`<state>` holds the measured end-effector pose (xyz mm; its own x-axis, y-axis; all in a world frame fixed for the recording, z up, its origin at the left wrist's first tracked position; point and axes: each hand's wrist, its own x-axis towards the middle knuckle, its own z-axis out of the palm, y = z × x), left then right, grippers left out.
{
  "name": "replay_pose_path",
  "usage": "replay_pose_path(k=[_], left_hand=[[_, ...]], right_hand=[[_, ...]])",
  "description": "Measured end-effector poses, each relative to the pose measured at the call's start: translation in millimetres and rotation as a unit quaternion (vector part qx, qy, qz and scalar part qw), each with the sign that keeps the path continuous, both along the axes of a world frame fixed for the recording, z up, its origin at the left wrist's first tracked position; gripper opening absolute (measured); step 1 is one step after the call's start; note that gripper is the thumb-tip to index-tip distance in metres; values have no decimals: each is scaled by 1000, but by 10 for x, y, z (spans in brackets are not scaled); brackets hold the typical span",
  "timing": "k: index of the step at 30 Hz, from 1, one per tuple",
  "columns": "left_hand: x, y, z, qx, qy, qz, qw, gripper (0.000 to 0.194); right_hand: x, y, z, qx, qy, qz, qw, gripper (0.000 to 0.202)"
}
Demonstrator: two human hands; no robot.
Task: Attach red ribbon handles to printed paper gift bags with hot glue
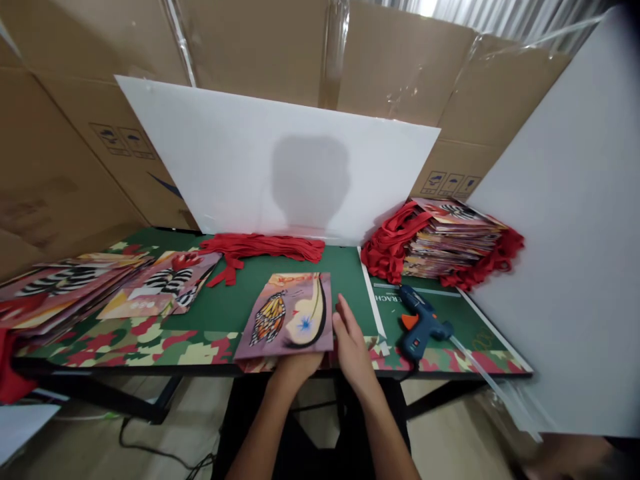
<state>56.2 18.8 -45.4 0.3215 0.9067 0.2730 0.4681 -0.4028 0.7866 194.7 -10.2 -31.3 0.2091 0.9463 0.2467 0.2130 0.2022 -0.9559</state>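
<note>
A flat printed paper piece, with an orange butterfly and a painted eye on its face, is tilted up at the table's front edge. My left hand holds it from below, its fingers hidden behind the print. At the right edge of the piece is my right hand, fingers stretched out and gripping nothing. Some red shows under the lower edge. Just beyond lies a bundle of red ribbons. A blue glue gun with an orange trigger rests to the right of my right hand.
Zebra-striped printed pieces are piled at the left, with another one beside them. A tall stack with red ribbons stands at the back right. A white board and cardboard walls enclose the green table.
</note>
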Motion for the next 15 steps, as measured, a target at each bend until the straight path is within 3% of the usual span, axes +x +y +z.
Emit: replay_pose_path(k=[3, 6, 8, 10, 13, 15], left_hand=[[-75, 9, 15, -20, 41, 7, 999, 52], [-142, -145, 132, -8, 87, 10, 996, 51], [-169, -310, 205, 1, 109, 0, 994, 51], [-215, -488, 232, -15, 105, -2, 994, 51], [-389, -726, 204, -14, 47, 13, 999, 42], [-565, -816, 180, 36, -16, 41, 998, 31]], right_hand=[[75, 39, -128, -25, 4, -33, 999, 71], [95, -260, -109, -16, -42, 35, 998, 63], [56, -464, -72, 1, -95, 88, 992, 74], [1, -549, -52, 20, -127, 95, 987, 82], [-26, -418, -46, 48, -139, 76, 986, 68], [13, -229, -36, 68, -154, 76, 983, 58]])
